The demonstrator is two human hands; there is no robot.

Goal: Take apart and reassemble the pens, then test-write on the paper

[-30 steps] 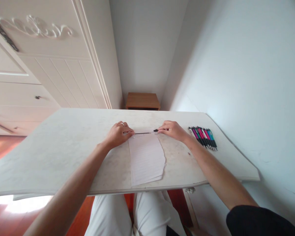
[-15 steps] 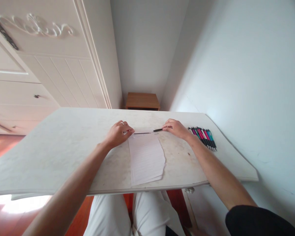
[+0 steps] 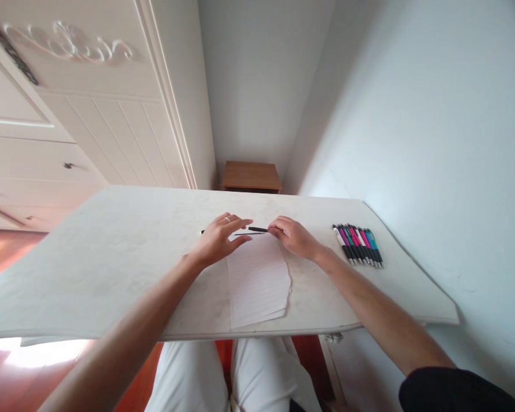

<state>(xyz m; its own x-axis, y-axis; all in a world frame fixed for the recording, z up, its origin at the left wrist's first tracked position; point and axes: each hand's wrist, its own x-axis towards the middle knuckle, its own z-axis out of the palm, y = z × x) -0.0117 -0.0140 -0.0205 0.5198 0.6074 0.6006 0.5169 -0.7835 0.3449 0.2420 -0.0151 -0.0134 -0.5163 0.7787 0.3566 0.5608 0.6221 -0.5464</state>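
My left hand [image 3: 221,237] reaches over the top left of the lined paper [image 3: 260,280], its thumb and fingers spread apart with nothing visibly gripped. Across the paper's top edge lies a thin dark pen refill [image 3: 246,233], partly hidden by my hands. My right hand [image 3: 295,236] pinches a pen part with a black end [image 3: 257,229], which points left toward my left fingertips. A small black tip [image 3: 202,232] shows on the table behind my left hand; the rest of it is hidden.
Several pens [image 3: 358,246] in mixed colours with black grips lie in a row at the right of the white table [image 3: 111,269]. A wall [image 3: 433,143] borders the right side, a white cabinet [image 3: 111,126] the far left. A wooden stand [image 3: 252,175] is beyond the far edge.
My left hand has opened from its pinch and moved right. My right hand has moved left with the pen part, bringing both hands closer together. The refill remains by the paper's top edge.
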